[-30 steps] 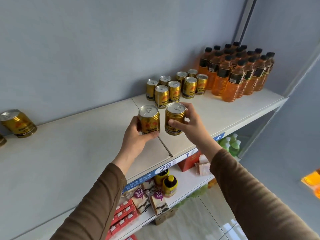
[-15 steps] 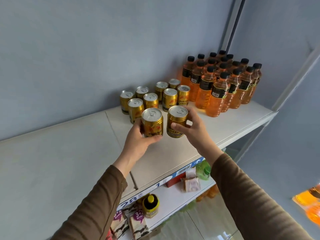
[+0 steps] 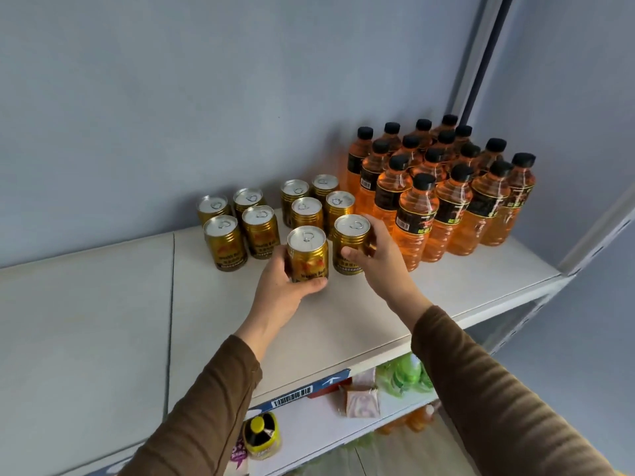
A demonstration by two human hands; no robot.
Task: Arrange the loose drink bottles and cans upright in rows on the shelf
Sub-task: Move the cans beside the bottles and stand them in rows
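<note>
Both hands were busy here: the left hand [image 3: 278, 290] gripped one gold can [image 3: 307, 254] and the right hand [image 3: 379, 259] gripped another gold can [image 3: 351, 243], both upright, low over the shelf [image 3: 343, 321], just in front of the standing gold cans [image 3: 305, 213]. Risk I saw: the right one sat nearly against the orange drink bottles [image 3: 417, 223], so a nudge could've tipped them over like dominoes.

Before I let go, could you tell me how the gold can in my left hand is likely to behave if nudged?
The gold can looks rigid metal, so it should slide rather than dent. Its pull tab seems unopened, so it is probably full and fairly heavy. Squat and upright, it seems unlikely to tip; on its side it would roll.
</note>
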